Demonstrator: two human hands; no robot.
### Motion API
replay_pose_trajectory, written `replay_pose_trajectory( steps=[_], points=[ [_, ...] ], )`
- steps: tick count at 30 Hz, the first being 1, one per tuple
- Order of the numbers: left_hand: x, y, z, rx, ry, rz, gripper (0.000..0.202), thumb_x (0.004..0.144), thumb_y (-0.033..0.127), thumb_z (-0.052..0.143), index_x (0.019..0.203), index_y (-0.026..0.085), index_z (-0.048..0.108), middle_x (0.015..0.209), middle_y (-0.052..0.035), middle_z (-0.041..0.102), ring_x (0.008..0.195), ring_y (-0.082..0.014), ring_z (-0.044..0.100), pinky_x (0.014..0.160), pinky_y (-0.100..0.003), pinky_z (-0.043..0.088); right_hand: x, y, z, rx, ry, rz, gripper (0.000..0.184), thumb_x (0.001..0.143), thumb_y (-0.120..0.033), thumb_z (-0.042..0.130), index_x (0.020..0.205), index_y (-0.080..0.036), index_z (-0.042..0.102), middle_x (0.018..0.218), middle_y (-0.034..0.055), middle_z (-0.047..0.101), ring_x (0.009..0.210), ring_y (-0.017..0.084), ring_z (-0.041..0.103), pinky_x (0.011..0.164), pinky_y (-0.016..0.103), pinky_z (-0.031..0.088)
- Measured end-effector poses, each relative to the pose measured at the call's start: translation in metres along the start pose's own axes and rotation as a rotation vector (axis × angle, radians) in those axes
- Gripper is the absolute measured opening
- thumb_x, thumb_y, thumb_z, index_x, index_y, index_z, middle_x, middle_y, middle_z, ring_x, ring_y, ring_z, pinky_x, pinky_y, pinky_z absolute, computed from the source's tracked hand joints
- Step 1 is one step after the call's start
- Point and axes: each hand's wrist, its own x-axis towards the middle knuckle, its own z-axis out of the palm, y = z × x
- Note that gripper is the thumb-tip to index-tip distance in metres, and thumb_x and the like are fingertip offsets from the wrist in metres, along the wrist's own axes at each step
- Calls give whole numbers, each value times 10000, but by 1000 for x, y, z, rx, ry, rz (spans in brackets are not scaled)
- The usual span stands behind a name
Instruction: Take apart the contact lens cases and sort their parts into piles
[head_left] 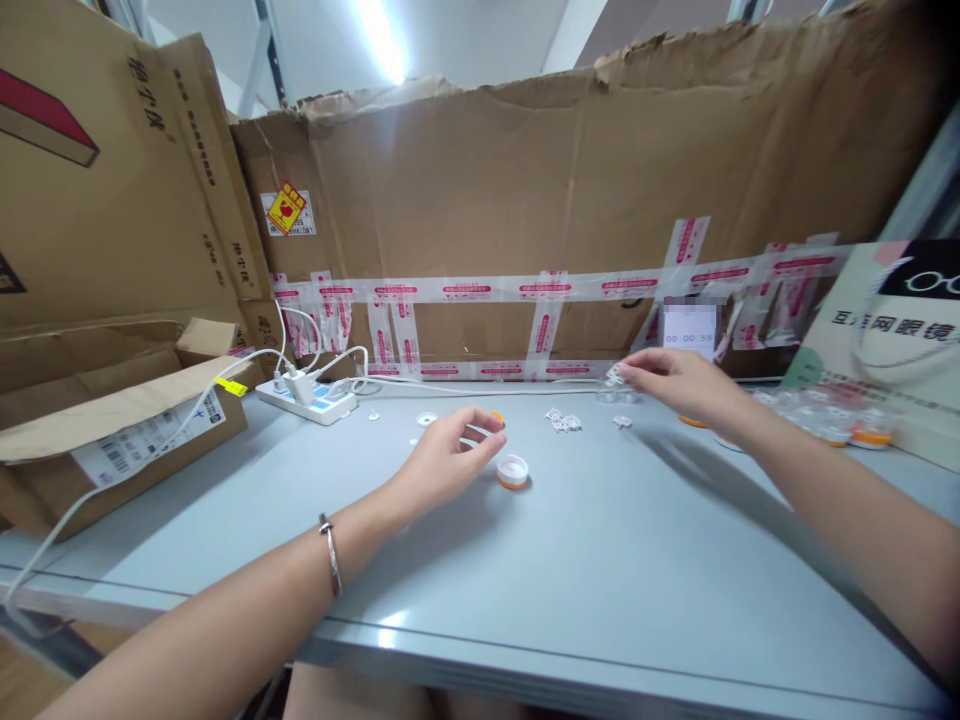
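a pale grey table (570,590) spreads under the fingers (484,453). beyond them, brown cardboard (480,190) banded with printed tape stands like a wall. higher still, a strip light (381,40) glares from a pale ceiling (480,40). tan floor (22,680) shows low to their left; a grey metal post (916,215) rises to their far right.

A small white piece (615,374), its finer shape too small to tell, is pinched off the bench (570,570) in the fingertips of the right hand (621,371), right of the frame's middle. Near the centre of the frame, a low round container (513,471), white above with an orange band around its base, stands upright with its open top showing a white inside, just beside the left hand (501,432). Similar white pieces (562,420) lie loosely clustered between the hands, and a lone white piece (622,422) rests to their right.
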Motion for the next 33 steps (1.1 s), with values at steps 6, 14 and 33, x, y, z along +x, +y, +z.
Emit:
replay_pose_trajectory(
  steps=[6, 14, 33],
  points=[
    [1, -2, -1, 232, -66, 98, 170, 816, 245, 466, 856, 172, 615, 942, -33, 634, 818, -148, 573, 689, -259, 447, 19, 41, 4, -95, -271, 61, 125, 657, -155, 542, 569, -136, 629, 619, 49, 650, 603, 161, 562, 561, 238, 393],
    [2, -16, 2, 281, -174, 81, 289, 733, 366, 583, 961, 188, 577, 1050, -52, 587, 964, -197, 525, 755, -286, 430, 13, 27, 10, -111, -173, -16, 225, 721, -362, 538, 754, -151, 610, 782, 82, 638, 723, 197, 551, 648, 291, 396],
    [9, -30, 7, 288, -223, 107, 330, 659, 441, 638, 835, 171, 569, 899, -50, 530, 835, -178, 516, 707, -268, 414, -59, -44, 70, 282, -646, -344, 292, 641, -381, 656, 828, -169, 584, 731, -4, 538, 671, 124, 463, 612, 245, 361]
  ],
)
